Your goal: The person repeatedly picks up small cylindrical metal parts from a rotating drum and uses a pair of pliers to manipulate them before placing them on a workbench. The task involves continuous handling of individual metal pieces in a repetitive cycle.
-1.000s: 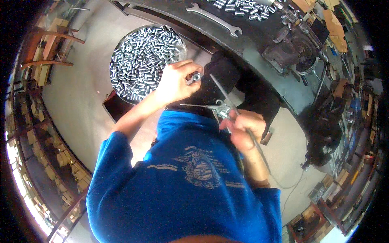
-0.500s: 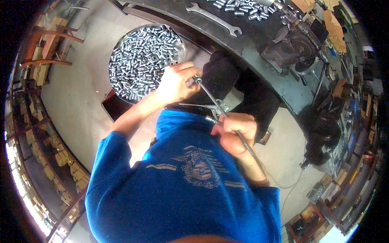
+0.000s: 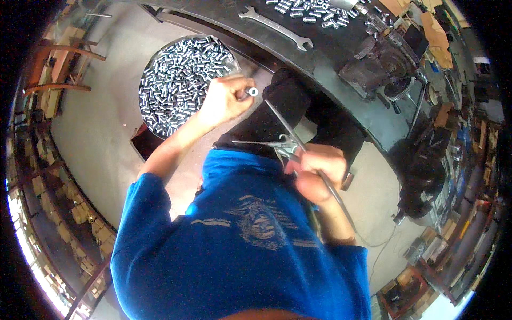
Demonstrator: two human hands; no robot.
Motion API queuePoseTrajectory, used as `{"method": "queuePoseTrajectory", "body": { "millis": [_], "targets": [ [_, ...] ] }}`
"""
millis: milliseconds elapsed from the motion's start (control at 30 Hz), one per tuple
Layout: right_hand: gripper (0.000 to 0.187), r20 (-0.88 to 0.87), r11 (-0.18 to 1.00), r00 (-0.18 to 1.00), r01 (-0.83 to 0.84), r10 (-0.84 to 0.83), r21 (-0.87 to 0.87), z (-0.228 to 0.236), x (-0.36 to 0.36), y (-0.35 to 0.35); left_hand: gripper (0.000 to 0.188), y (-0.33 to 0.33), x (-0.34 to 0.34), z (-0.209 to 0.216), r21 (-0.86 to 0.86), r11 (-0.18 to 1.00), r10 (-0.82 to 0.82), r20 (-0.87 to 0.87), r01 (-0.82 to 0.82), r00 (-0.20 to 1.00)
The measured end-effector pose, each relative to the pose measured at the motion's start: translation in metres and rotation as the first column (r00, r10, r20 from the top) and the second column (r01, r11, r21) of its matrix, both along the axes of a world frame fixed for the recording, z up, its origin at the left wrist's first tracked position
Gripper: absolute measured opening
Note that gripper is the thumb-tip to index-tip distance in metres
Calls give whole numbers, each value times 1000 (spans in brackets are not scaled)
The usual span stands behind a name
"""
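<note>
My left hand (image 3: 226, 101) is raised beside the round tub, its fingers closed around a small metal sleeve (image 3: 253, 92) whose round hollow end shows. To the right, my right hand (image 3: 320, 169) is closed around a long thin metal rod (image 3: 285, 123). The rod's upper end points toward the sleeve but stands apart from it. Next to the right fingers is a silver tool with a thin nozzle and a hook, like an air blow gun (image 3: 286, 145); whether that hand grips it too, I cannot tell. Several loose shiny sleeves (image 3: 181, 80) fill the tub (image 3: 234, 65).
A dark workbench (image 3: 330, 80) runs across the upper right. On it lie an open-ended wrench (image 3: 274, 28), a pile of sleeves (image 3: 309, 10) and a dark vise-like machine (image 3: 373, 66). A thin hose (image 3: 376, 245) trails on the floor. Shelves (image 3: 53, 213) line the left.
My left hand has drawn up and left with the sleeve, away from the rod. The rod's tip now shows bare. My right hand has shifted slightly right.
</note>
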State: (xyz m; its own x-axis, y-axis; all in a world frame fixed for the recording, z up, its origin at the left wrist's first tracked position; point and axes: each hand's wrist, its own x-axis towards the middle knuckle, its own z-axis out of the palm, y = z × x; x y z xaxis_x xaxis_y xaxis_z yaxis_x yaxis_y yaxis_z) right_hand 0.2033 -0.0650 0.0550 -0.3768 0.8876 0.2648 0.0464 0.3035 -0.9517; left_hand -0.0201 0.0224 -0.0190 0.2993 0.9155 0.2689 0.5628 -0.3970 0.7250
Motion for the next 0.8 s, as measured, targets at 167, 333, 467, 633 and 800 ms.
{"method": "queuePoseTrajectory", "body": {
  "millis": [167,333,467,633,800],
  "targets": [
    [41,-76,1000,997,-14,16,15,-4,-2,1,15,7,2,7,25,999,-29,73,27,997],
    [25,-59,999,998,-28,31,43,-7,-8,5,18,3,7,11,32,997,-73,116,70,991],
    [32,-46,1000,999,-4,4,-4,-12,-10,7,22,0,10,16,91,987,-141,53,136,989],
    [59,-34,994,999,18,-22,-104,-29,-17,12,28,-5,20,22,173,943,-280,-59,286,958],
    [59,-103,992,994,19,-32,-122,-26,-11,9,29,3,23,21,156,937,-289,-155,312,945]
  ]
}}
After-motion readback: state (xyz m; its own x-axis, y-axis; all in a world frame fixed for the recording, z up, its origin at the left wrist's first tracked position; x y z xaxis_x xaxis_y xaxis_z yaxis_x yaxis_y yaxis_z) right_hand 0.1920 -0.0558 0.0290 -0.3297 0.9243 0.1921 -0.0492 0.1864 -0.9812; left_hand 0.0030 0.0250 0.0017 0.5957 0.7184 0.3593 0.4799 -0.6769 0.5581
